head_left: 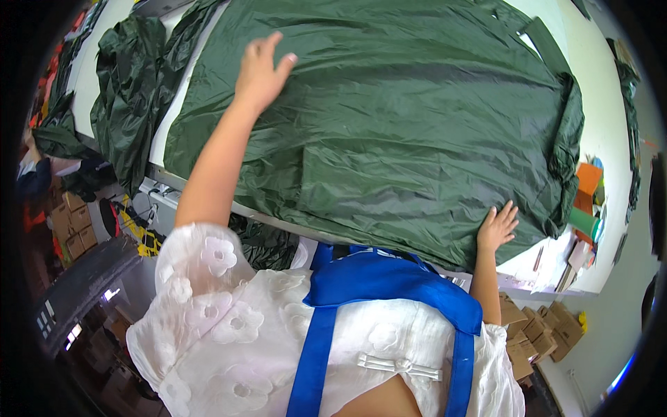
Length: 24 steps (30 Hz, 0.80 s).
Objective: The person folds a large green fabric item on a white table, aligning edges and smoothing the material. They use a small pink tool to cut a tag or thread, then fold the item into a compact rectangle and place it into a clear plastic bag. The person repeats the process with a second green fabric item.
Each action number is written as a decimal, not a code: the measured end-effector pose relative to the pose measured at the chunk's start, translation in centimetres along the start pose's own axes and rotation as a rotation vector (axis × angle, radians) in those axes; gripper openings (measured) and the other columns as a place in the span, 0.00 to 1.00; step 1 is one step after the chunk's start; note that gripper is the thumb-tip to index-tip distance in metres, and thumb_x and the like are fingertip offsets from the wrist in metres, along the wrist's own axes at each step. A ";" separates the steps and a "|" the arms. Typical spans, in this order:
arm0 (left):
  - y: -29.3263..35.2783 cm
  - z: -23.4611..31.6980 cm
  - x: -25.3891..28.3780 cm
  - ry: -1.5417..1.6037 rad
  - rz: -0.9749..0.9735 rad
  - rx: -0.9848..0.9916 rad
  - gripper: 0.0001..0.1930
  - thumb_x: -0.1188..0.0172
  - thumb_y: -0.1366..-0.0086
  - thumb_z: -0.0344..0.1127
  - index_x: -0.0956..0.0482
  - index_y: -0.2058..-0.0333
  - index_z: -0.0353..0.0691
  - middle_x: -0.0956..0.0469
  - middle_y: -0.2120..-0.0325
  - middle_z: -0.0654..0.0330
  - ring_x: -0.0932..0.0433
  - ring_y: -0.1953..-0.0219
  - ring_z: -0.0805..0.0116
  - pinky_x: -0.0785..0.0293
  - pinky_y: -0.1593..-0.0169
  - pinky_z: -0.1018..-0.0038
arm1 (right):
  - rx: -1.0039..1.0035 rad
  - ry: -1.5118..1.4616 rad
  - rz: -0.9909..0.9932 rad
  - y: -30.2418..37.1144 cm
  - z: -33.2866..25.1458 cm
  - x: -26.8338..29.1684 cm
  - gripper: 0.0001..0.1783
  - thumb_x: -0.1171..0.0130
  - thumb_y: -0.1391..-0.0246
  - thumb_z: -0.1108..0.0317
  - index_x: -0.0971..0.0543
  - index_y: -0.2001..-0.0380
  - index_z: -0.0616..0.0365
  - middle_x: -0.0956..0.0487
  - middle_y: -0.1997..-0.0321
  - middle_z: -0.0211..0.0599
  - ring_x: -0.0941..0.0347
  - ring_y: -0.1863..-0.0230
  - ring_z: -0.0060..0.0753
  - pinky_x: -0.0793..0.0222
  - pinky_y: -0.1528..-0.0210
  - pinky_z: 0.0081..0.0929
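A large piece of dark green, thin, shiny fabric (410, 118) lies spread and creased over the white table. A squarish panel with a visible edge shows on its near half. Toward the right the fabric bunches into thick folds, and a narrow strip sticks out at the far right corner. My left hand (260, 73) is over the far left part of the fabric, fingers apart and holding nothing; whether it touches the cloth I cannot tell. Near the front right edge, my right hand (497, 227) lies flat on the fabric with its fingers spread.
More dark green fabric (128, 90) hangs over the table's left side. An orange item (589, 178), a green roll (583, 221) and papers lie at the table's right end (601, 267). Cardboard boxes (538, 333) stand below right, others (73, 226) at left. Another person's dark sleeve (33, 179) shows far left.
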<state>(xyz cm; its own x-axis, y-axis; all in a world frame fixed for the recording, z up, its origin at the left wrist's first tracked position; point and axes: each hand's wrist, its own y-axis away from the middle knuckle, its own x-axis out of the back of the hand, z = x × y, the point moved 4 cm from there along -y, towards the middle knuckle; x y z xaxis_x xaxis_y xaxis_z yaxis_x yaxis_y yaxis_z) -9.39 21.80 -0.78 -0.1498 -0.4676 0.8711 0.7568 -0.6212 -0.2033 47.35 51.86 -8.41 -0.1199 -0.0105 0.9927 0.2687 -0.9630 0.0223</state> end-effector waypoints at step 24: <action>6.1 8.7 -1.9 -0.110 -0.287 -0.087 0.29 0.44 0.36 0.49 0.37 0.37 0.54 0.43 0.35 0.50 0.42 0.34 0.50 0.43 0.35 0.62 | 0.395 -0.343 0.213 -7.1 0.7 7.5 0.33 0.42 0.45 0.53 0.36 0.38 0.49 0.39 0.34 0.42 0.48 0.32 0.51 0.53 0.35 0.56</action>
<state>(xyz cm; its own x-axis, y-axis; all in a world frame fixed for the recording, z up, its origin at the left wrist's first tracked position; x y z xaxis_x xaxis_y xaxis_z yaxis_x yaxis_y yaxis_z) 1.04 24.33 0.23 -0.2760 -0.1972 0.9407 0.6359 -0.7713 0.0249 45.25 58.79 -1.01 0.2755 -0.0420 0.9604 0.5982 -0.7745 -0.2055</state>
